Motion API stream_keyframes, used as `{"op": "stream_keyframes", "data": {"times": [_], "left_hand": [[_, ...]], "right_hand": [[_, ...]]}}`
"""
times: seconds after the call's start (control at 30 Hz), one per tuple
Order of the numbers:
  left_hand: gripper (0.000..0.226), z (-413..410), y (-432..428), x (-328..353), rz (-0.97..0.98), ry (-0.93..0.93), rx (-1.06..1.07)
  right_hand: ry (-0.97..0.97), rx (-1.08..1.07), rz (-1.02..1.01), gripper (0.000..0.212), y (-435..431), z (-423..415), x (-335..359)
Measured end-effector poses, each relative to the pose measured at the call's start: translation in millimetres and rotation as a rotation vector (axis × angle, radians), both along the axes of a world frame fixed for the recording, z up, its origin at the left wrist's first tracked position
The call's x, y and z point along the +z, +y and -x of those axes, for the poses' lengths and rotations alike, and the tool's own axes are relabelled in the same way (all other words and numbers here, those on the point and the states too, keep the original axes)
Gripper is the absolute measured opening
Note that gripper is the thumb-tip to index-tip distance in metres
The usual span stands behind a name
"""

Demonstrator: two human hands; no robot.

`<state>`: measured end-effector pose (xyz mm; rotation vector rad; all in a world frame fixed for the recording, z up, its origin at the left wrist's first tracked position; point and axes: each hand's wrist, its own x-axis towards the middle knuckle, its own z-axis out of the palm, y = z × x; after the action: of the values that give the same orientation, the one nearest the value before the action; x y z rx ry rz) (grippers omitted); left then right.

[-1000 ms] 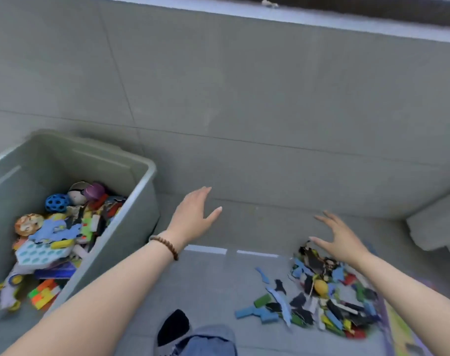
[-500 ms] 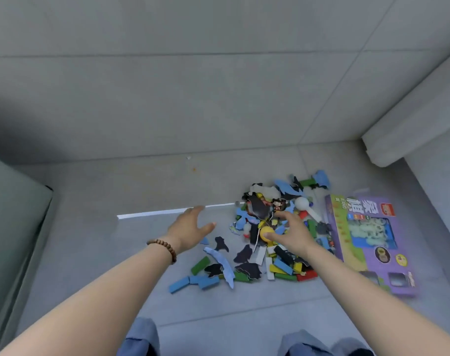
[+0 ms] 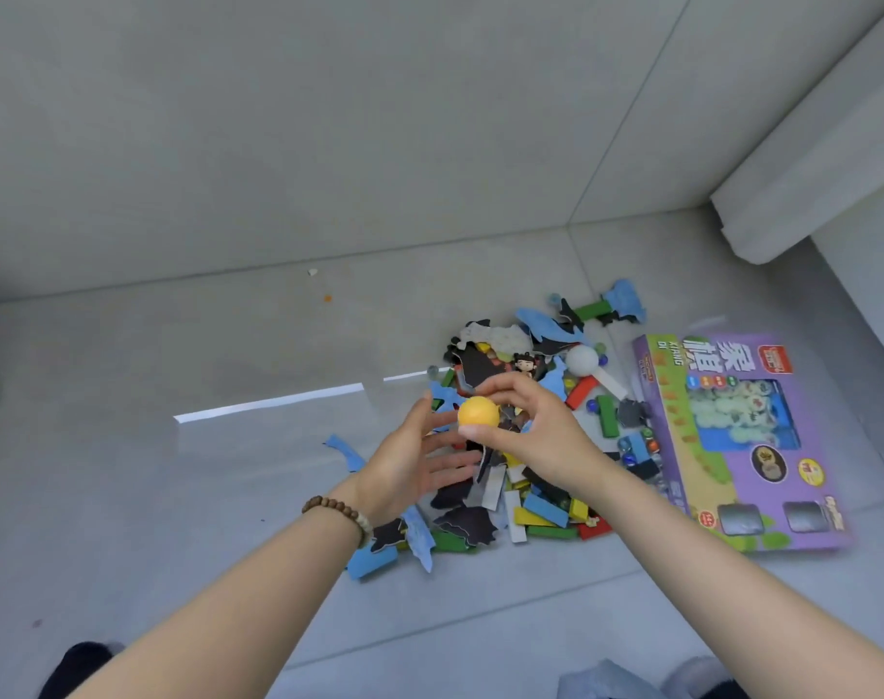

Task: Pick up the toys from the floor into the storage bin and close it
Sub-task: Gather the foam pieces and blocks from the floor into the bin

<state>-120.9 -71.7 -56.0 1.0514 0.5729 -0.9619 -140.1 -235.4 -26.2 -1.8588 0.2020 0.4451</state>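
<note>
My right hand (image 3: 535,431) pinches a small yellow ball (image 3: 478,412) between thumb and fingers, lifted above a pile of toys (image 3: 540,502) on the grey floor. The pile holds coloured blocks, blue and black cut-out shapes, marbles, a white ball (image 3: 582,361) and a small doll figure (image 3: 524,365). Just left of the ball, my left hand (image 3: 414,466) is spread with the palm turned up, fingers straight, holding nothing. A purple boxed game (image 3: 742,441) lies flat to the right of the pile. The storage bin is out of view.
A grey tiled wall rises behind the pile. A pale rounded furniture edge (image 3: 803,194) juts in at the upper right. Bare floor tiles (image 3: 152,496) stretch to the left. My knees and a dark shoe (image 3: 76,668) show along the bottom edge.
The view swung right, away from the bin, to the pile. My right hand reached into the pile and lifted the yellow ball. My left hand moved in beside it, palm up.
</note>
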Motion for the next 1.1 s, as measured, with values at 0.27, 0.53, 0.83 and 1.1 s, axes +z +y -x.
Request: {"op": "stream_keyframes", "data": {"times": [0.27,0.53,0.83,1.1], "left_hand": [[0.024,-29,-23,2,-0.056,-0.082,0.083],[0.027,-28,-32,-3,-0.113,-0.134,0.066],[0.057,-25,-28,7,0.101,-0.006,-0.05],[0.051,-37,-24,4,0.0,-0.062,-0.028]], "right_hand": [[-0.056,-0.362,0.359,0.041,-78,-40,-26],[-0.078,-0.419,0.507,0.036,-75,-44,-62],[-0.12,-0.119,0.041,0.04,-11,-10,-9],[-0.018,-0.23,-0.09,0.044,-35,-23,-17]]}}
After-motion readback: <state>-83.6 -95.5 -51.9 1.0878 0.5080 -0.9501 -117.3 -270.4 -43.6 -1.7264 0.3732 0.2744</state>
